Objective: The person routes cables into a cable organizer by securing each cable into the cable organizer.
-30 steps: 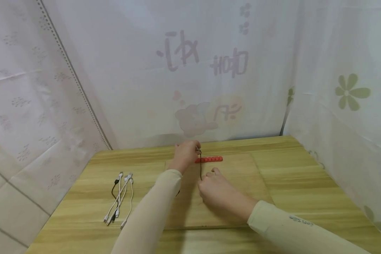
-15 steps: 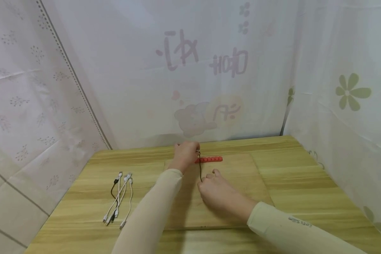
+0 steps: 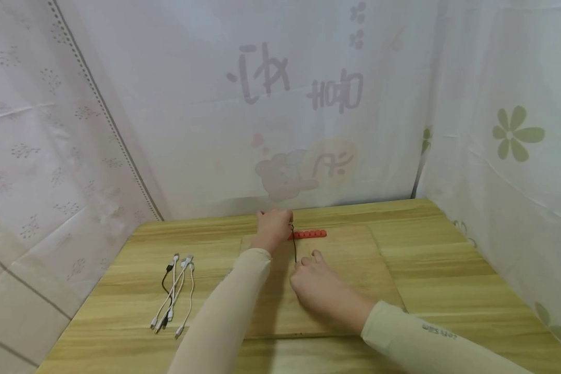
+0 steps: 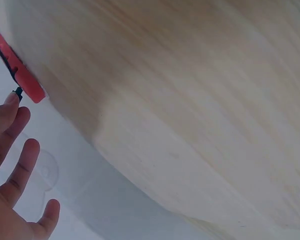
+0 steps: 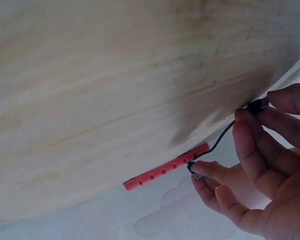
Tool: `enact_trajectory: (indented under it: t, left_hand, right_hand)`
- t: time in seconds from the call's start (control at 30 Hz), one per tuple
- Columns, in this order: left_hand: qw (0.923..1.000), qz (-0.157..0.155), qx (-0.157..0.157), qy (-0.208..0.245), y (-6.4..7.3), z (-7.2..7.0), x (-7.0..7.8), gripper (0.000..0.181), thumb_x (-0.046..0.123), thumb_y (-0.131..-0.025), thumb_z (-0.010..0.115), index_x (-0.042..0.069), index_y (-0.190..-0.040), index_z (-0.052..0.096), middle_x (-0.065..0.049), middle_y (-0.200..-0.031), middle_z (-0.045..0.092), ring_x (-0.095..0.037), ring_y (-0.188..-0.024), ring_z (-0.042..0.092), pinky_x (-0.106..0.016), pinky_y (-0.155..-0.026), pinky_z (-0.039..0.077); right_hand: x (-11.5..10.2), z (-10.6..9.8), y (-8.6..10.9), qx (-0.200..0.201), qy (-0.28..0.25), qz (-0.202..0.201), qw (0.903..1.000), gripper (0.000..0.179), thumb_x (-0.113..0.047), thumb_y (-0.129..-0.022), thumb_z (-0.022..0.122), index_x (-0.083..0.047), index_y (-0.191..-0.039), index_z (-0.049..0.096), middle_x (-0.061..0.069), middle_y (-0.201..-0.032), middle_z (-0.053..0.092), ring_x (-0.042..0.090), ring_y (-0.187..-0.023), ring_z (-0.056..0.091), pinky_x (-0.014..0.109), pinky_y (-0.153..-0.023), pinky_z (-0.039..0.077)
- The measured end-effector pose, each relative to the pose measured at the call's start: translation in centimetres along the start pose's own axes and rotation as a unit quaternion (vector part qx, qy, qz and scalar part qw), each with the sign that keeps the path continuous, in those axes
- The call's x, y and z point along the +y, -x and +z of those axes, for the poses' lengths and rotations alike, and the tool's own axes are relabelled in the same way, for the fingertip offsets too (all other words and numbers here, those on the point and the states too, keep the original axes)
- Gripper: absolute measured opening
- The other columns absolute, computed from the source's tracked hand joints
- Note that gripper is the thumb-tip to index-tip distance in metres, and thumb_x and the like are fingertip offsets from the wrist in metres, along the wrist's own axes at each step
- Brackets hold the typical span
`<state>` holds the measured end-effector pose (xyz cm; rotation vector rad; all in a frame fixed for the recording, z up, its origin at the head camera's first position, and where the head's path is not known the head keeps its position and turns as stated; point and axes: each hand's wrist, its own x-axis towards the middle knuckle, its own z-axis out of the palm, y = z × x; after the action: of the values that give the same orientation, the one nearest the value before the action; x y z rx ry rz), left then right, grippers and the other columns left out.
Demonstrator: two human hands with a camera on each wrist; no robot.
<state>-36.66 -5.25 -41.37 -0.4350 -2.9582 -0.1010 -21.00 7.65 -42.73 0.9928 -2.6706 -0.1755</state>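
A short black USB cable [image 3: 294, 248] stretches between my two hands, across the left end of a red cable holder strip [image 3: 310, 234] with several slots. My left hand [image 3: 274, 228], at the far side of the strip, pinches one end's plug between thumb and index finger; its other fingers are spread in the left wrist view. Nearer me, my right hand [image 3: 318, 285] pinches the other black connector [image 5: 257, 105], whose metal tip shows in the right wrist view. In that view the cord passes over the red strip [image 5: 165, 169] near one end, right at a slot.
The strip sits near the far edge of a thin wooden board [image 3: 346, 311] on the wood-grain table [image 3: 449, 259]. Several white and black cables [image 3: 175, 291] lie in a loose bunch at the left. A patterned curtain [image 3: 205, 156] stands behind the table.
The plug end in my left hand has dipped slightly, and the cord now sits lower against the strip. My right hand has barely moved and keeps its pinch.
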Motion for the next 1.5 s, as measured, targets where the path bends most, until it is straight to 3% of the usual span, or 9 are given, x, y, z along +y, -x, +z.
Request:
enact_trajectory:
  t: [0.13,0.33,0.53,1.03,1.2,1.33,1.5]
  left_hand:
    - [0.9995,0.012,0.0,-0.03,-0.3,0.4,0.0,0.011,0.018,-0.099,0.074,0.026,-0.105,0.079,0.007,-0.102,0.08,-0.022,-0.099,0.072,-0.062,-0.109,0.043]
    - [0.9962,0.038,0.001,-0.078,-0.9,0.8,0.2,0.013,0.017,-0.099,0.071,0.027,-0.092,0.074,0.009,-0.086,0.075,-0.022,-0.088,0.069,-0.065,-0.113,0.042]
    - [0.9939,0.036,-0.001,-0.105,-1.2,0.9,0.5,0.013,0.018,-0.098,0.073,0.026,-0.087,0.071,0.007,-0.086,0.075,-0.024,-0.093,0.073,-0.068,-0.116,0.04]
    - [0.9949,0.02,0.02,-0.097,-1.0,1.1,0.8,0.015,0.015,-0.096,0.071,0.023,-0.084,0.072,0.004,-0.082,0.074,-0.023,-0.088,0.074,-0.067,-0.115,0.041]
    - [0.9949,0.025,0.005,-0.098,-0.6,1.2,0.6,0.008,0.019,-0.101,0.07,0.025,-0.1,0.077,0.003,-0.1,0.08,-0.026,-0.102,0.074,-0.068,-0.116,0.04]
    - [0.9949,0.024,-0.011,-0.097,-0.4,1.5,0.2,0.019,0.019,-0.104,0.068,0.028,-0.118,0.077,0.003,-0.122,0.079,-0.028,-0.123,0.068,-0.069,-0.117,0.041]
    - [0.9947,0.024,-0.021,-0.098,-0.6,1.7,0.1,0.023,0.021,-0.107,0.063,0.028,-0.124,0.077,0.004,-0.128,0.076,-0.026,-0.128,0.066,-0.068,-0.115,0.043]
  right_hand:
    - [-0.3,-0.1,0.0,0.004,0.012,-0.003,0.9999,0.019,-0.009,-0.088,0.076,-0.019,-0.071,0.073,0.004,-0.084,0.073,0.026,-0.086,0.066,0.061,-0.101,0.047]
    - [-0.5,-0.3,-0.1,0.007,0.026,-0.019,0.9994,0.019,-0.011,-0.086,0.079,-0.019,-0.069,0.074,0.006,-0.082,0.074,0.028,-0.086,0.067,0.061,-0.101,0.049]
    - [-0.5,-0.3,-0.2,0.0,0.033,-0.025,0.9991,0.019,-0.012,-0.09,0.077,-0.019,-0.072,0.076,0.005,-0.085,0.076,0.029,-0.09,0.069,0.061,-0.103,0.05]
    - [0.1,0.1,-0.6,0.003,0.011,-0.027,0.9996,0.019,-0.011,-0.084,0.078,-0.018,-0.068,0.071,0.004,-0.081,0.072,0.028,-0.083,0.066,0.057,-0.096,0.049]
    - [0.2,-0.1,-0.5,-0.018,-0.017,-0.005,0.9997,0.015,-0.009,-0.086,0.075,-0.016,-0.073,0.075,0.006,-0.09,0.075,0.029,-0.092,0.069,0.061,-0.102,0.048]
    - [0.1,-0.5,-0.3,-0.019,-0.024,0.005,0.9995,0.012,-0.009,-0.087,0.075,-0.014,-0.076,0.076,0.006,-0.091,0.075,0.028,-0.094,0.07,0.062,-0.103,0.048]
    - [0.0,-1.0,-0.3,-0.014,-0.029,0.008,0.9995,0.014,-0.007,-0.087,0.076,-0.014,-0.074,0.075,0.006,-0.088,0.075,0.028,-0.093,0.069,0.064,-0.103,0.047]
